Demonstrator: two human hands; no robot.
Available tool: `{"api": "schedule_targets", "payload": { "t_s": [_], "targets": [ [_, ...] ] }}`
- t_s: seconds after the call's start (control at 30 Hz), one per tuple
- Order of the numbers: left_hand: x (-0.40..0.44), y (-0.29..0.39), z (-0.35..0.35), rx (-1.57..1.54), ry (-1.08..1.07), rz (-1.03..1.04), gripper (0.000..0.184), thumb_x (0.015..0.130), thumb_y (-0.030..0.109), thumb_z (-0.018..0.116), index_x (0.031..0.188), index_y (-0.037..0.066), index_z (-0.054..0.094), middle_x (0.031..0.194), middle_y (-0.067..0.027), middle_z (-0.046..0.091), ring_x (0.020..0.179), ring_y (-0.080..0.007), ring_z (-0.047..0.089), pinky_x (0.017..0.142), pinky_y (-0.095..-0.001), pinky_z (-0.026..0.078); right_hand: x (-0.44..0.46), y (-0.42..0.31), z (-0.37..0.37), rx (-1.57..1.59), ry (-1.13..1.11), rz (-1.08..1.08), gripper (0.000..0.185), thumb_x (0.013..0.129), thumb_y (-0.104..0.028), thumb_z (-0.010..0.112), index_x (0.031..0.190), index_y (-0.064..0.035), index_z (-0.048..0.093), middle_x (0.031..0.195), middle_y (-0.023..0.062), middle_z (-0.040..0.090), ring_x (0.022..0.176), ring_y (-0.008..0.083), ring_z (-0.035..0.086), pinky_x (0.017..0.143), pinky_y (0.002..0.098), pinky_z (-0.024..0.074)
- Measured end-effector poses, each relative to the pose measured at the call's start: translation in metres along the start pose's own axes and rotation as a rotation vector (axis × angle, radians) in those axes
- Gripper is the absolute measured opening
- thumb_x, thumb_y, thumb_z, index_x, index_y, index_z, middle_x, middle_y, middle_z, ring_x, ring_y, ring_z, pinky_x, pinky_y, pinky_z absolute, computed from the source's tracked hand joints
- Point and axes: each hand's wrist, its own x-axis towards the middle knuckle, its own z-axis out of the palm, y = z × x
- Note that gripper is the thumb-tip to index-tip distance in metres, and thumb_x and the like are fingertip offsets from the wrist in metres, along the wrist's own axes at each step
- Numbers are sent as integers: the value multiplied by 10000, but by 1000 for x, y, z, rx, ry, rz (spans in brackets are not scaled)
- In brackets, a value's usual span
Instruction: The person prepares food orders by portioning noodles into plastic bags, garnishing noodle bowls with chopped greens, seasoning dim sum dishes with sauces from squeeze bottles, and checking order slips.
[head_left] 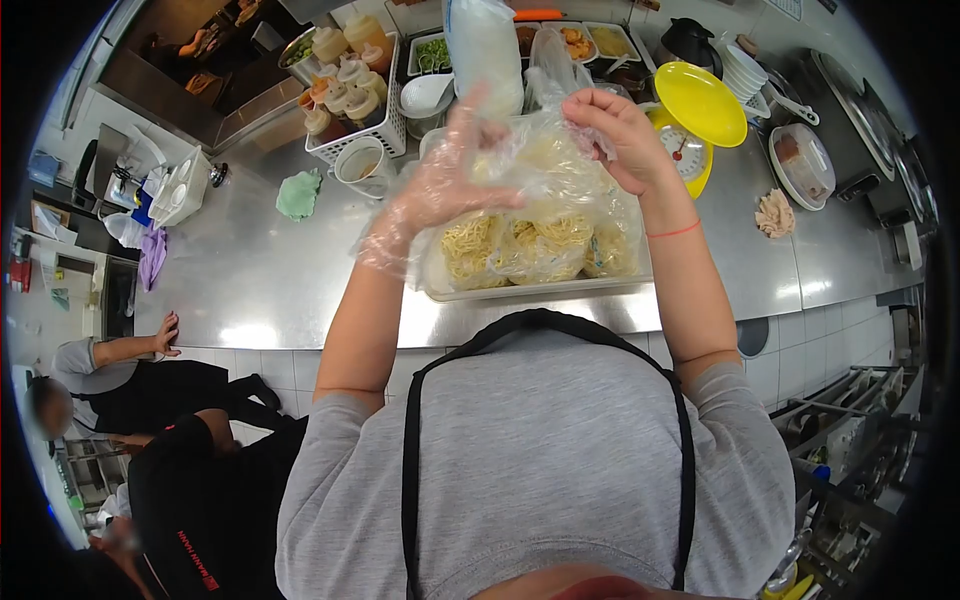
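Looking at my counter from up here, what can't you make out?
All in the head view:
- Left hand: fingertips blurred, behind clear plastic.
- Right hand: the plastic between its fingertips, hidden by those fingers.
- Tray: back contents, covered by plastic.
- Scale: reading, too small.
- Tall white bag: top, cut off by the upper edge.

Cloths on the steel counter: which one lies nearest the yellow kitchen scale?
The crumpled beige cloth, right of the scale; the green cloth and purple cloth lie far to its left.
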Motion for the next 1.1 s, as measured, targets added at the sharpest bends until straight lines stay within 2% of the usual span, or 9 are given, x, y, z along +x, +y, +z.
{"api": "schedule_targets", "payload": {
  "t_s": [0.1, 0.2, 0.27, 0.37, 0.5, 0.7, 0.77, 0.9, 1.1],
  "targets": [
    [3, -17, 14, -187, -87, -343, 302, 798, 164, 631, 1057, 30, 551, 1009, -46, 553, 895, -86, 504, 785, -229, 424, 2, 7, -5, 133, -7, -41, 243, 843, -245, 560, 1012, -70, 558, 875, 13, 588, 779, 98, 556, 669, 225, 435],
    [3, -24, 15, -212, 132, -505, 233, 820, 177, 607, 998, 35, 556, 906, -18, 580, 827, -76, 519, 736, -226, 426, -15, 9, 1, 373, 196, -49, 458, 836, -326, 565, 1195, -72, 435, 961, 19, 568, 866, 107, 534, 765, 253, 424],
    [6, -19, 16, -266, 201, -465, 211, 826, 191, 601, 948, 24, 559, 820, -2, 571, 729, -60, 487, 654, -215, 405, -27, 25, 5, 322, 132, -154, 561, 813, -224, 605, 1272, -84, 314, 999, 42, 555, 874, 126, 539, 790, 277, 440],
    [4, -23, 18, -359, 278, -446, 226, 836, 225, 587, 905, 11, 562, 719, 5, 556, 620, -50, 460, 563, -204, 385, -33, 32, 20, 9, 129, -156, 557, 764, -72, 637, 1236, -61, 341, 970, 59, 552, 866, 129, 539, 764, 274, 464],
    [-1, -24, 0, -329, 390, -466, 267, 849, 265, 557, 940, 15, 569, 668, -21, 532, 591, -72, 478, 541, -205, 387, -32, 26, 2, 140, 270, -132, 592, 711, 25, 651, 1211, -50, 345, 895, 55, 551, 817, 123, 546, 710, 241, 477],
    [-6, -25, -7, -369, 382, -500, 282, 841, 271, 559, 968, 19, 573, 645, -27, 516, 548, -84, 469, 529, -203, 393, -42, 20, -6, -580, 525, -792, 265, 742, 4, 619, 982, -32, 511, 798, 53, 561, 719, 132, 560, 658, 246, 477],
    [-5, -23, -4, -394, 352, -515, 290, 828, 268, 580, 981, 21, 568, 685, -12, 520, 572, -69, 461, 529, -193, 382, -46, 3, 14, -996, 177, -923, 121, 730, 2, 613, 827, -32, 549, 804, 70, 560, 702, 184, 562, 636, 265, 464],
    [7, 4, -4, -260, 153, -616, 302, 820, 286, 589, 957, 17, 572, 655, 9, 510, 574, -63, 471, 520, -198, 387, -39, -3, 30, -1116, 71, -935, 97, 721, -21, 613, 798, -29, 554, 781, 73, 553, 700, 233, 552, 633, 281, 454],
    [13, 11, -4, -386, 110, -633, 403, 838, 359, 553, 1061, 27, 505, 730, -16, 535, 611, -83, 495, 538, -219, 414, -24, 31, 19, -1007, -279, -416, 168, 750, -104, 633, 901, -36, 609, 917, 86, 603, 777, 230, 585, 681, 254, 464]
  ]
}}
